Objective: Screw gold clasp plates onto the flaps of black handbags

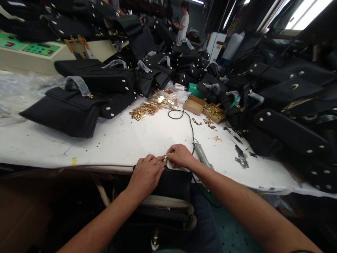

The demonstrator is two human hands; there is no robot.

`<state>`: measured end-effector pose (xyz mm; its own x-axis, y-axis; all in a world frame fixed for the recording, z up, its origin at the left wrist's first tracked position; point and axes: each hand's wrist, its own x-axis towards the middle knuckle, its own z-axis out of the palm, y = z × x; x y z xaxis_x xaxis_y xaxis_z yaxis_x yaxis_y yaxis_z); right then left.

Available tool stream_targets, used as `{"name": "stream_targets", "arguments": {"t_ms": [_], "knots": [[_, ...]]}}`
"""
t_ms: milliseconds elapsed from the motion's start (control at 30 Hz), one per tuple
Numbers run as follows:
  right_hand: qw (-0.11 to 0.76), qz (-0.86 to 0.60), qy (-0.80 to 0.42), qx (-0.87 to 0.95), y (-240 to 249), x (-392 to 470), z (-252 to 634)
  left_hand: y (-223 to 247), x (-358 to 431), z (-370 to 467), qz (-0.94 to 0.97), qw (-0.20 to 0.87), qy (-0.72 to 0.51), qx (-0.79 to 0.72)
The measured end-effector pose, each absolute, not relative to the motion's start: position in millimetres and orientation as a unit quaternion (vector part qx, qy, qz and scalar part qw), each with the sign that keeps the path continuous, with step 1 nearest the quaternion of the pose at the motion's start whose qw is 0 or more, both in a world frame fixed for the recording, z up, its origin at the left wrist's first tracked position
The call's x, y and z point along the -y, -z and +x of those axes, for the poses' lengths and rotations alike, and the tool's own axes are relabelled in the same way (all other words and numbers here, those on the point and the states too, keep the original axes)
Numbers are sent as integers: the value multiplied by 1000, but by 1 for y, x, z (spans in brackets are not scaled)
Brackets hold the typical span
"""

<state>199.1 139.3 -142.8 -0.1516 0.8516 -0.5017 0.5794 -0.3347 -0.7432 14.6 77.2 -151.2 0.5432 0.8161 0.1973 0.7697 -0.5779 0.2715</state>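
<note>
A black bag [172,184] rests at the table's front edge and over the lap, its pale-lined opening facing down toward me. My left hand [147,174] lies on the bag's upper edge, fingers together against a small shiny metal piece [165,160]. From the right, my right hand [179,155] pinches at the same piece with thumb and curled fingers; what exactly sits between its fingertips is too small to tell. Just right of my right hand lies a grey electric screwdriver [202,153] with a black cable.
Gold metal plates [144,111] lie in a pile near an open cardboard box [194,104] and a box of screws [214,112]. Black bags [71,109] crowd the left, back and right. Dark metal parts [241,158] lie at right. A person [183,23] stands far behind.
</note>
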Motion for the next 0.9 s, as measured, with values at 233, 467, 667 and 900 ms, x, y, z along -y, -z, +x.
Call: {"name": "stream_targets", "arguments": {"t_ms": [233, 467, 667, 900], "knots": [[125, -629, -522, 563, 147, -142, 201, 144, -80, 17, 889, 47, -115, -441], [134, -633, -505, 571, 143, -138, 200, 143, -75, 19, 883, 29, -129, -451], [123, -628, -502, 582, 141, -138, 201, 143, -73, 22, 884, 7, -109, -455], [121, -620, -516, 579, 144, -140, 202, 138, -70, 23, 889, -22, -89, -449]]}}
